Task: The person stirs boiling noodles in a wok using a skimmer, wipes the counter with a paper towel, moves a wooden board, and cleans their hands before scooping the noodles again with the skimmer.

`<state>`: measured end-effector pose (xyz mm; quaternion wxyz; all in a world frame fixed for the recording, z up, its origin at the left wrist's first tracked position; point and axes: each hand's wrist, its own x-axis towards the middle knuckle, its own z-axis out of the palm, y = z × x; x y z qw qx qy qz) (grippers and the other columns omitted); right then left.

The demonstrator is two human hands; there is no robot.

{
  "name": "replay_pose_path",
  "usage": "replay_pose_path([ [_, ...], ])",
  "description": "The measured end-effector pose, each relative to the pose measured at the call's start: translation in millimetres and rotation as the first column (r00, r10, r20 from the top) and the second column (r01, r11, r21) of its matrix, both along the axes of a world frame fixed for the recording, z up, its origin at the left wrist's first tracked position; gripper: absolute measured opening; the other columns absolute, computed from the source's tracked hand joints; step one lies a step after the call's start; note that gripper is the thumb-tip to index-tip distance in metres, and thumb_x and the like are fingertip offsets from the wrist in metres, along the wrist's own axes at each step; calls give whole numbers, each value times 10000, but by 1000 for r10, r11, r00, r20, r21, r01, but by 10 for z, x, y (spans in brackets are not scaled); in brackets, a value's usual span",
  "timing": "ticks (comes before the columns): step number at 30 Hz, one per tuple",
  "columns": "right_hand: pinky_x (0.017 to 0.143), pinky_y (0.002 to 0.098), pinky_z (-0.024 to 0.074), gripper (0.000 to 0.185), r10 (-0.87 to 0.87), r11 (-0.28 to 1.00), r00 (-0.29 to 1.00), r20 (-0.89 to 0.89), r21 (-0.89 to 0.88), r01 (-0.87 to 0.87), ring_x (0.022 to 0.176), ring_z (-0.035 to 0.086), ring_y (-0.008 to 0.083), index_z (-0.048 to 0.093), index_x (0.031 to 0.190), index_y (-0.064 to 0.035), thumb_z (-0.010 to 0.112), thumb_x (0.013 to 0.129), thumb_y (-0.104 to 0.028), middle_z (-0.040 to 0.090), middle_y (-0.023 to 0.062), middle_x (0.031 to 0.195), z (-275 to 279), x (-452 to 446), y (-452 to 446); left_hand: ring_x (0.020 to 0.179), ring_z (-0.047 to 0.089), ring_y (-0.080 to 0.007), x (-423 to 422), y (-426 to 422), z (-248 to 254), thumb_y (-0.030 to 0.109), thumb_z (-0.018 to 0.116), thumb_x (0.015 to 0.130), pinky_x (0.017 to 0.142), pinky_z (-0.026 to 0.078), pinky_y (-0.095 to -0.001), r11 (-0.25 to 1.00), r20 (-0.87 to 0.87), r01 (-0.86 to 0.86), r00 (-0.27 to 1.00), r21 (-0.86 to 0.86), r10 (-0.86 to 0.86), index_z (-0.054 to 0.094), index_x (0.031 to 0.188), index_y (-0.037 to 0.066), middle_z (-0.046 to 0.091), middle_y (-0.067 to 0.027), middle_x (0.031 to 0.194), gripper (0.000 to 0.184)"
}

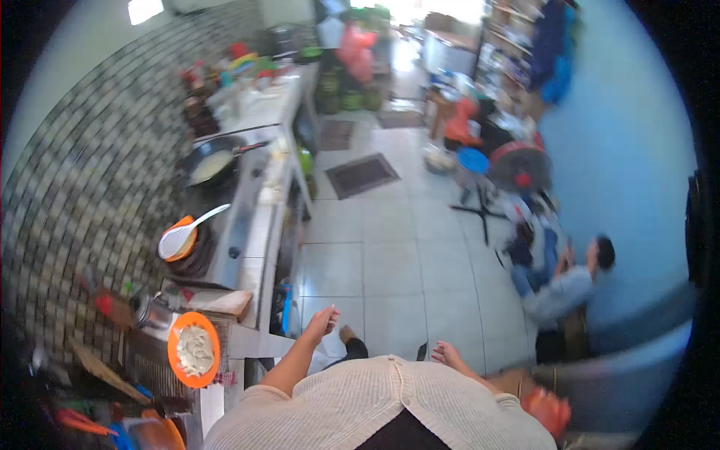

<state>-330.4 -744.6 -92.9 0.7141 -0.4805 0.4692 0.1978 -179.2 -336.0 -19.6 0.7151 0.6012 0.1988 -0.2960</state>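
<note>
My left hand hangs over the floor near the counter's front edge, its fingers loosely curled, and I see no object in it. Out on the right of my body, my right hand is in the air with fingers slightly apart and nothing in them. Nearest to my left hand on the counter is a wooden board. An orange plate holding pale strips of food stands at the counter's near end. Farther along, a white slotted spatula lies over an orange dish.
A dark frying pan with a pale food inside sits on the stove. On the right, a person sits low against the blue wall. Behind them are a fan and a blue stool. Dark mats lie on the tiled floor.
</note>
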Motion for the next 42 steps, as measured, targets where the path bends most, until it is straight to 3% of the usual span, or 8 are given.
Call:
replay_pose_path([
  [7, 800, 386, 421, 340, 241, 969, 953, 184, 4, -246, 989, 526, 287, 491, 1180, -116, 497, 843, -162, 539, 102, 1069, 259, 2567, 923, 691, 490, -98, 269, 1347, -58, 398, 548, 845, 537, 415, -235, 877, -35, -456, 884, 154, 466, 605, 981, 191, 523, 20, 910, 253],
  [9, 651, 316, 447, 286, 278, 956, 897, 344, -9, -292, 722, 550, 197, 520, 1068, -57, 554, 828, -207, 568, 91, 844, 229, 3128, 1319, 608, 476, -93, 511, 1478, -27, 373, 546, 856, 488, 398, -215, 818, 2, -557, 827, 143, 562, 598, 992, 157, 525, 12, 821, 261],
  [15, 509, 264, 388, 219, 581, 813, 795, 173, -152, -562, 592, 478, 115, 503, 853, -77, 594, 819, -274, 477, 20, 620, 511, 4418, 2231, 378, 292, -60, 1503, 1604, 305, 390, 509, 891, 367, 253, -193, 673, 120, -737, 675, 64, 728, 532, 822, 121, 393, 40, 550, 278],
  [22, 687, 319, 405, 125, 805, 580, 521, 285, -191, -792, 771, 483, 125, 522, 854, -137, 577, 825, -245, 526, -10, 833, 825, 5852, 2815, 647, 496, -89, 2642, 2185, 536, 346, 545, 872, 475, 345, -224, 485, 246, -873, 481, 46, 842, 526, 827, 129, 506, -6, 829, 222],
  [27, 672, 301, 426, 132, 937, 296, 230, 264, -249, -922, 787, 522, 122, 551, 898, -124, 568, 836, -239, 563, -8, 841, 1083, 7025, 3029, 871, 565, -276, 3496, 2540, 608, 232, 650, 805, 509, 424, -256, 72, -155, -871, 167, -487, 974, 445, 1091, 166, 461, -30, 1075, 358],
  [33, 680, 284, 421, 192, 898, -87, -244, 367, -395, -914, 790, 535, 114, 570, 953, -99, 559, 855, -264, 577, -3, 877, 1535, 7914, 3630, 840, 569, -296, 4323, 2752, 511, 207, 606, 844, 457, 416, -225, -356, -410, -814, -162, -459, 898, 429, 1069, 110, 477, -63, 1061, 302],
  [39, 700, 265, 439, 217, 617, -325, -625, 478, -569, -755, 802, 555, 111, 570, 1009, -53, 571, 866, -216, 584, 12, 893, 2000, 8083, 4681, 569, 548, -138, 4600, 2576, 578, 266, 528, 898, 418, 402, -220, -143, 130, -949, -185, -281, 974, 461, 997, 90, 547, -40, 806, 213],
  [42, 712, 256, 457, 259, 549, -164, -624, 556, -661, -732, 814, 567, 113, 567, 1054, -40, 587, 855, -205, 589, 33, 896, 2301, 7926, 5216, 501, 522, -99, 4688, 2345, 854, 283, 493, 916, 413, 404, -230, 152, 407, -986, 109, -74, 907, 500, 954, 80, 565, -24, 754, 207],
])
